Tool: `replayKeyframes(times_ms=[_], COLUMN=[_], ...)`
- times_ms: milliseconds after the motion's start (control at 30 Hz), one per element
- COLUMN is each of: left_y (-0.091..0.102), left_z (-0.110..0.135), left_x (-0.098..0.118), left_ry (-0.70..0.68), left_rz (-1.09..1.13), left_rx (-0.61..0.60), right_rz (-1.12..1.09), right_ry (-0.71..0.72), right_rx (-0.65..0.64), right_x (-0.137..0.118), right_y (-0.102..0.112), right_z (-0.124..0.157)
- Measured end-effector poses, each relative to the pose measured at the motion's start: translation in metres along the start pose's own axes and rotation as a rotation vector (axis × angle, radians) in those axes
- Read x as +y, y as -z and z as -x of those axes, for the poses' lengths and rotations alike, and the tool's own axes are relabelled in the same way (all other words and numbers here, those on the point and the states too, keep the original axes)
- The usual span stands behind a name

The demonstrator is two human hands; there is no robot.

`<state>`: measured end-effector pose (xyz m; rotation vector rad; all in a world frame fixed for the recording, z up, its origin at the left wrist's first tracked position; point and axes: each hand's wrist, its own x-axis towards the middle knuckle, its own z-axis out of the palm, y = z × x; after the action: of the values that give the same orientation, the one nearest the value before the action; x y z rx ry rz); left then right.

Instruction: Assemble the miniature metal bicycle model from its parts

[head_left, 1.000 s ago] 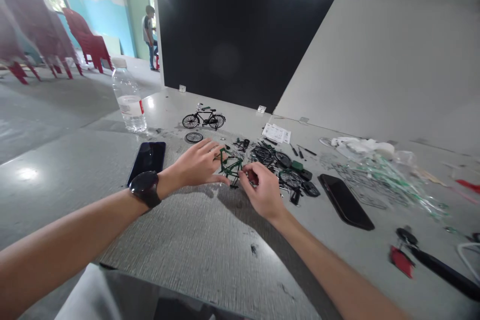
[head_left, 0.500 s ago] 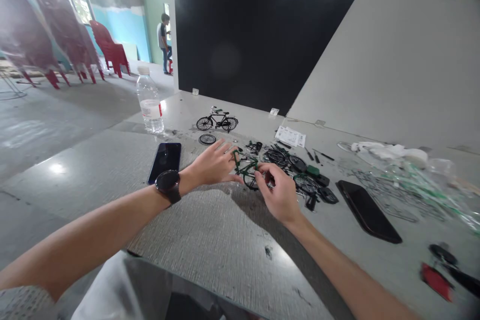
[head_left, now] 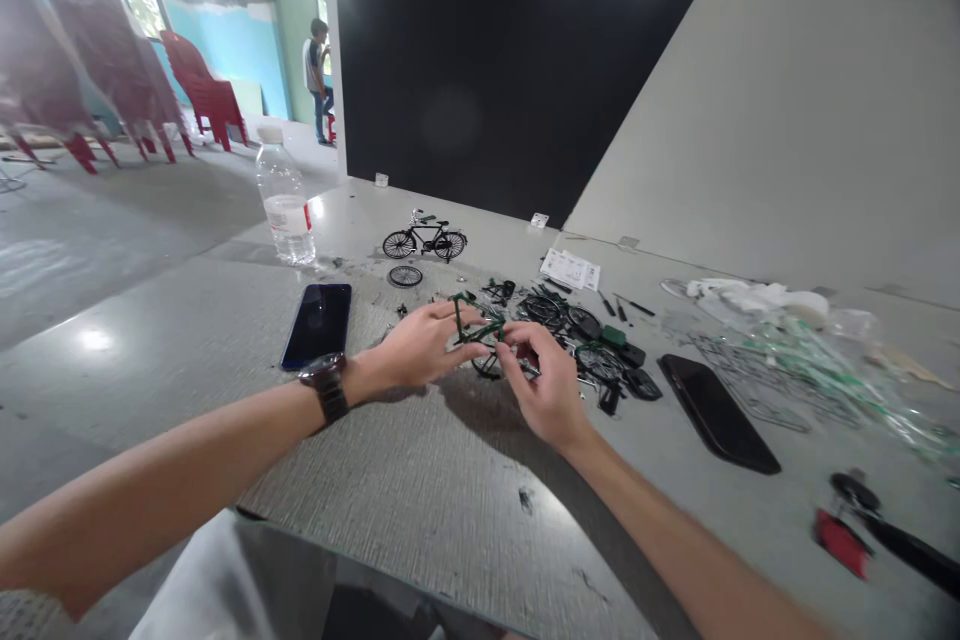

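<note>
A small green model bicycle frame (head_left: 463, 319) is held up just over the table between my two hands. My right hand (head_left: 547, 385) pinches its right end between thumb and fingertips. My left hand (head_left: 420, 345) is at its left end, thumb in front and fingers behind, closed around the frame. Part of a dark wheel (head_left: 484, 367) shows below the frame; whether it is joined on cannot be made out. Beyond my hands a finished-looking black model bicycle (head_left: 425, 240) stands upright, with a loose spoked wheel (head_left: 406, 276) lying in front of it.
Several model wheels and black and green parts (head_left: 600, 360) lie right of my hands. Nearby are screwdrivers (head_left: 635, 305), paper sheets (head_left: 571, 270), a dark phone (head_left: 720, 412), plastic bags (head_left: 840, 340), a blue-edged phone (head_left: 318, 325) and a water bottle (head_left: 286, 210). A person (head_left: 316, 75) stands far back.
My left hand's fingers have come from spread to closer around the frame. My right hand keeps its pinch. The whole view has shifted slightly, so things sit further left.
</note>
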<state>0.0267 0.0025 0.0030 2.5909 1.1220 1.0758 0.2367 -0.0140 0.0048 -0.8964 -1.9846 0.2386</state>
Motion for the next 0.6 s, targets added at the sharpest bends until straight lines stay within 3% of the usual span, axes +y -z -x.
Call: replayKeyframes(times_ms=[133, 300, 600], left_y=[-0.008, -0.01, -0.013], left_z=[0.001, 0.0, -0.001], left_x=[0.013, 0.024, 0.029], left_ry=[0.178, 0.354, 0.45], left_rz=[0.388, 0.67, 0.978], left_rx=[0.114, 0.091, 0.088], right_rz=[-0.005, 0.003, 0.024], right_ry=[0.031, 0.034, 0.066], right_rx=[-0.004, -0.012, -0.032], right_x=[-0.006, -0.009, -0.01], right_y=[0.001, 0.001, 0.0], right_z=[0.001, 0.002, 0.004])
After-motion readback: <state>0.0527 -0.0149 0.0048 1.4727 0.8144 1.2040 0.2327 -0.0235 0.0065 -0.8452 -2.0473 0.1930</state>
